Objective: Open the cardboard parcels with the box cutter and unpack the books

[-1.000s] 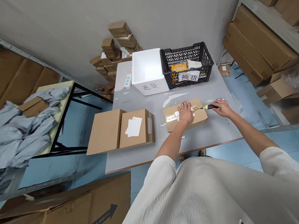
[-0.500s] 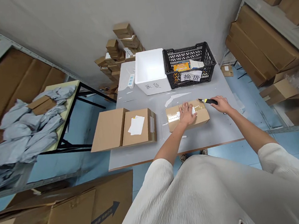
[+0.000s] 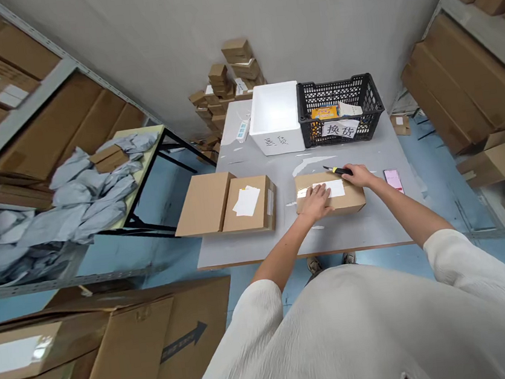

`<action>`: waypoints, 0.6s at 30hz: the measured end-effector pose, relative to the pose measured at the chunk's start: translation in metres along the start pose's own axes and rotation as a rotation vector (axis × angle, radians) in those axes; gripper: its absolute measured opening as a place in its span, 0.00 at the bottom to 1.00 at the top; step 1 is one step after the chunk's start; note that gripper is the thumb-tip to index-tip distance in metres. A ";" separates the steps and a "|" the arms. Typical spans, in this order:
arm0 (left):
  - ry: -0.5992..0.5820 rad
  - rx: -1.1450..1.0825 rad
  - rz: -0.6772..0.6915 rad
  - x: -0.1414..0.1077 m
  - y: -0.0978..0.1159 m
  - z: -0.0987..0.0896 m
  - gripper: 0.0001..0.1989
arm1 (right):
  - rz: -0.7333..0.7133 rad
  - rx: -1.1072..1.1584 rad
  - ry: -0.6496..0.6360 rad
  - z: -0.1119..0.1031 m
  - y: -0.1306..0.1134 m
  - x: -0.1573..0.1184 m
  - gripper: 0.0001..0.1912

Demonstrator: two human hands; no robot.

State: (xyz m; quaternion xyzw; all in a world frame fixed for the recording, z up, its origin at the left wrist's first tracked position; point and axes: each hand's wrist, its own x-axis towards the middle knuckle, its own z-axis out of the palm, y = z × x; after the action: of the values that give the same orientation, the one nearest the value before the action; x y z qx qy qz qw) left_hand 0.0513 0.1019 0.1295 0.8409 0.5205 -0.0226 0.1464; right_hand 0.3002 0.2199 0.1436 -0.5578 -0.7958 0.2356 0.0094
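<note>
A taped cardboard box [image 3: 345,202] with a white label [image 3: 335,188] on top lies near the front of the grey table [image 3: 241,253]. My left hand [image 3: 316,202] rests flat on the left part of its top, fingers spread. My right hand [image 3: 359,175] is closed round the black and yellow handle of a utility knife [image 3: 338,170]; its blade points left over the box's back edge. Left of this box stand two more cartons, a plain one [image 3: 205,204] and one [image 3: 260,213] with white papers [image 3: 247,201] on it.
At the table's back are a white foam box [image 3: 278,141] and a black crate [image 3: 340,106] holding small packages. A phone [image 3: 393,180] lies to the right, a power strip [image 3: 243,130] at the back left. A side table [image 3: 155,133] bears grey bags; shelves with cartons flank both sides.
The view has shifted left. My right hand has moved inward with the knife to above the box's right part. My left hand sits further left on the box, and the label shows more fully.
</note>
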 end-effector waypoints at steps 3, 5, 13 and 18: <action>0.013 0.004 -0.050 -0.001 -0.011 -0.008 0.35 | 0.041 -0.019 -0.015 -0.003 0.003 -0.015 0.22; 0.036 -0.004 -0.133 -0.001 -0.020 -0.014 0.33 | 0.079 -0.011 -0.011 -0.004 0.006 -0.029 0.22; -0.046 -0.182 -0.373 0.003 -0.044 -0.027 0.22 | 0.146 0.153 0.032 0.015 0.000 -0.074 0.21; 0.006 -0.265 -0.365 0.008 -0.044 -0.025 0.22 | 0.105 0.346 -0.024 0.031 -0.003 -0.083 0.15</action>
State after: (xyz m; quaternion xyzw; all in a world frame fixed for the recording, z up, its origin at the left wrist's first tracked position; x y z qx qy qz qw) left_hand 0.0130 0.1344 0.1422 0.7062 0.6630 0.0222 0.2474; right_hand 0.3201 0.1335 0.1380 -0.5859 -0.7132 0.3758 0.0831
